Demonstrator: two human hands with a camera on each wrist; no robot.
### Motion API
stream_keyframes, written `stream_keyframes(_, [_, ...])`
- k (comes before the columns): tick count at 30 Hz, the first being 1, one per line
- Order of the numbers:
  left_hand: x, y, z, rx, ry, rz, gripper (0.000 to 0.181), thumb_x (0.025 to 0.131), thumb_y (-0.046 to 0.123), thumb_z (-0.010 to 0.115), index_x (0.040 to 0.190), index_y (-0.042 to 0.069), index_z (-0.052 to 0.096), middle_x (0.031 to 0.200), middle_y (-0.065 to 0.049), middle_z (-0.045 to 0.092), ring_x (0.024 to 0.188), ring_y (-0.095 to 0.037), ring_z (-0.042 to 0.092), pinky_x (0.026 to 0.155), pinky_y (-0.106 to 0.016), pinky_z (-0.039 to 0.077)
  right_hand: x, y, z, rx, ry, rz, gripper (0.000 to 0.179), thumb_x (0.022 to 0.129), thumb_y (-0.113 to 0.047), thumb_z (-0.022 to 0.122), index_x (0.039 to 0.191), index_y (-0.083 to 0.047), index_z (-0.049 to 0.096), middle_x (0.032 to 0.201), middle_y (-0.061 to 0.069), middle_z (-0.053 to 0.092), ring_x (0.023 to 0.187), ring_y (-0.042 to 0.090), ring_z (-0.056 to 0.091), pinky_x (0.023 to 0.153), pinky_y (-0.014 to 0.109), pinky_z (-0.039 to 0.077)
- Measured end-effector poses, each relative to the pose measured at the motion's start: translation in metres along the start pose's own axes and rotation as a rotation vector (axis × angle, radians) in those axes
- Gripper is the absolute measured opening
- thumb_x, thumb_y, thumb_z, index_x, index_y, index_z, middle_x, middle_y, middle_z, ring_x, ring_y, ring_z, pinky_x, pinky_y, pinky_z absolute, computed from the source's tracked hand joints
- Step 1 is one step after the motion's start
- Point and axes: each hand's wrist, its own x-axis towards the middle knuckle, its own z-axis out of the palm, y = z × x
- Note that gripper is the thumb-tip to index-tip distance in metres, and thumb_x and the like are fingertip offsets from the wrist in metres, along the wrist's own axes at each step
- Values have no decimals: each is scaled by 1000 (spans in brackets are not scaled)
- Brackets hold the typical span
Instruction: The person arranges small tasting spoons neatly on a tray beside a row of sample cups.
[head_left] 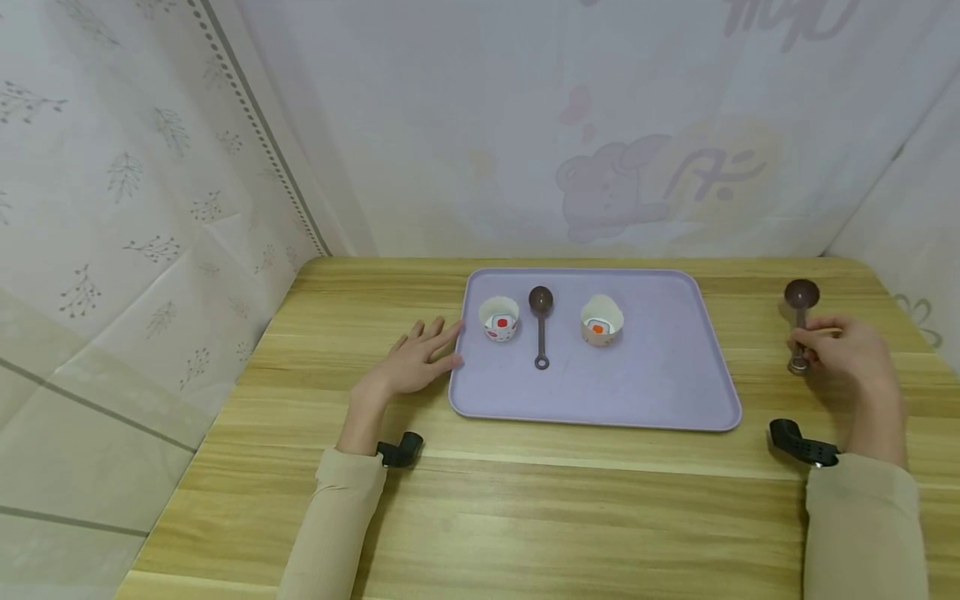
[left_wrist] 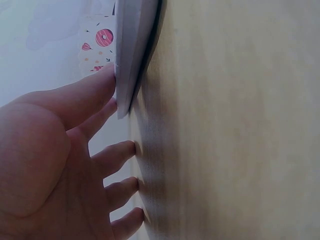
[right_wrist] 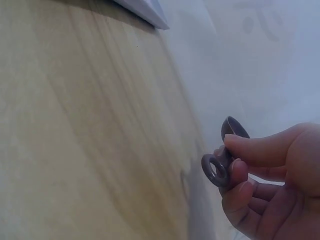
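To the right of the purple tray (head_left: 667, 375), my right hand (head_left: 851, 350) pinches a brown measuring spoon (head_left: 802, 293) by its handle, bowl pointing away from me. The right wrist view shows thumb and fingers on the handle of the spoon (right_wrist: 216, 171), near its ring end, with a shadow on the table beside it. My left hand (head_left: 411, 360) is spread at the tray's left edge, its thumb and index finger at the rim and the other fingertips on the wood (left_wrist: 125, 150). Another brown measuring spoon (head_left: 541, 329) lies on the tray between two paper baking cups.
The left paper cup (head_left: 499, 320) has a red mark inside, the right paper cup (head_left: 602, 322) an orange one. The wooden table (head_left: 525, 517) backs onto a printed curtain (head_left: 450, 150). Black wrist camera mounts (head_left: 802, 446) stick out inward from both wrists.
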Motion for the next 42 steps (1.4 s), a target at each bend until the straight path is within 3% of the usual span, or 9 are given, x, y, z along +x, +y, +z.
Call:
stream_keyframes(16, [1, -1, 0, 1, 0, 2, 65, 106, 41, 49, 162, 19, 24, 166, -20, 11, 151, -47, -3, 120, -63, -1, -6, -21, -3, 66, 31, -13, 52, 106, -33, 48, 133, 11, 46, 75, -6, 64, 63, 10, 60, 56, 30, 51])
stream_keyframes(26, [0, -2, 0, 4, 2, 6, 66, 106, 42, 49, 162, 19, 24, 166, -21, 12, 151, -48, -2, 119, -64, -1, -10, -35, -5, 51, 53, -44, 54, 105, -35, 50, 133, 12, 46, 76, -10, 64, 63, 9, 60, 56, 30, 52])
stream_keyframes(35, [0, -3, 1, 4, 4, 7, 65, 106, 41, 49, 162, 19, 24, 166, -21, 12, 151, -48, -2, 119, -64, -1, -12, -52, 0, -48, 71, -76, 57, 104, -41, 51, 131, 10, 51, 75, -6, 67, 62, 11, 62, 54, 29, 46])
stream_keyframes(42, [1, -4, 1, 2, 6, 8, 65, 106, 42, 49, 162, 20, 24, 166, -20, 12, 151, -47, -3, 119, -63, -1, -12, -55, 4, 0, 71, -88, 49, 105, -32, 52, 129, 11, 50, 76, -8, 65, 62, 7, 60, 55, 28, 51])
